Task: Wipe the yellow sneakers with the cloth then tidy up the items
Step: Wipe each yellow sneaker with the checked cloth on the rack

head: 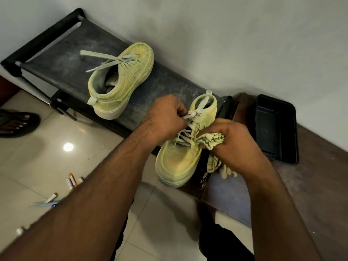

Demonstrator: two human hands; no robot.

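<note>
- Nearest on the tiled floor [47,166] lie some small tubes [72,180] and a pen [47,203], well apart from the work.
- The right hand [237,146] is curled round the bunched cloth [211,141] and presses it against the side of the near sneaker [178,162], next to the laces; the loose end of the cloth hangs below the hand. The wrist is bent inward, I think so that the cloth reaches the seam by the laces.
- The left hand [165,117] has its fingers curled at the laces near the tongue, and it seems to pinch them, though the fingertips are hidden. This grip probably keeps the shoe steady against the rubbing.
- The near sneaker has its toe toward the person and juts over the edge of a dark box [203,182].
- To the right, a black tray [275,129] sits on the brown worktop [320,176], holding nothing that I can see.
- Farther, the second sneaker [122,81] stands on the dusty rack [62,59], touched by no hand.
</note>
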